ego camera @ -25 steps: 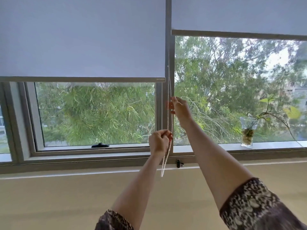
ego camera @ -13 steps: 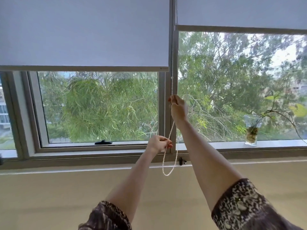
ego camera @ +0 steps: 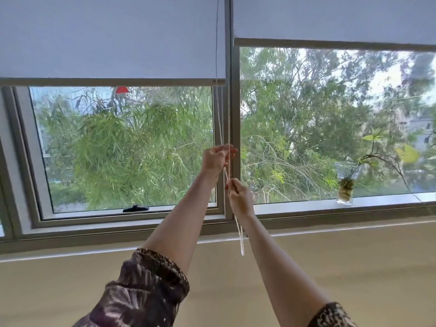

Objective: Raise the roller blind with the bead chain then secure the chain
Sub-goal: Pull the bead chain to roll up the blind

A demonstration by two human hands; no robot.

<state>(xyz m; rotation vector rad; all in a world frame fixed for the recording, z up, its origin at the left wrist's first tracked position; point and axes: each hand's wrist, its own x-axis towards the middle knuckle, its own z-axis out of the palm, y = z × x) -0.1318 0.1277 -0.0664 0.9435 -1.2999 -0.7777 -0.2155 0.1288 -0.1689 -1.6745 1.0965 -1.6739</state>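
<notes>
The left grey roller blind (ego camera: 111,38) hangs about a third of the way down its window, with its bottom bar (ego camera: 113,81) level. A white bead chain (ego camera: 241,234) runs down beside the centre window post and ends in a loop below the sill. My left hand (ego camera: 217,159) is shut on the chain high up. Just below it, my right hand (ego camera: 238,197) pinches the chain. Both arms reach up and forward.
A second blind (ego camera: 330,17) over the right window sits higher. A glass vase with a plant cutting (ego camera: 345,187) stands on the right sill. A black window latch (ego camera: 135,208) sits on the left frame. Below the sill is a plain beige wall (ego camera: 354,267).
The hands have swapped heights: my left hand went up to grip the chain, and my right hand came down with it. The left blind's bottom bar has risen.
</notes>
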